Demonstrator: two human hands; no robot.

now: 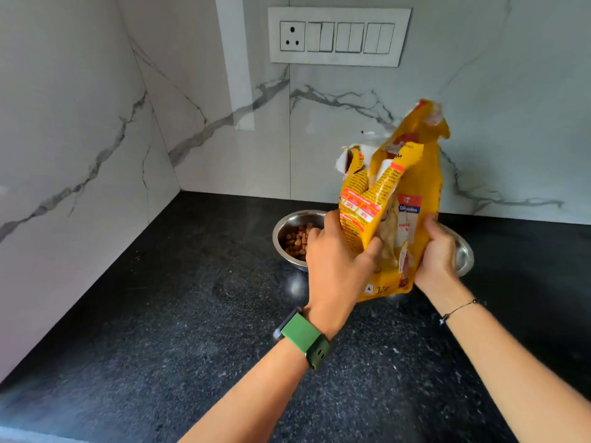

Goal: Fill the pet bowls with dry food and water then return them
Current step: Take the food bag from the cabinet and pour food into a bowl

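A yellow pet food bag (pixel 412 187) is held upright over the black counter, its torn top open. My left hand (pixel 339 260) grips the bag's lower left side. My right hand (pixel 439 251) grips its lower right side. Behind my left hand stands a steel bowl (pixel 287 231) with brown kibble (pixel 297 239) in it. A second steel bowl (pixel 465 254) shows only as a rim to the right of my right hand; the bag and hand hide its inside.
The black speckled counter (pixel 192 314) runs into a corner of white marble walls (pixel 80 155). A switch panel with a socket (pixel 339 36) is mounted on the back wall above the bowls. A green watch (pixel 303 338) is on my left wrist.
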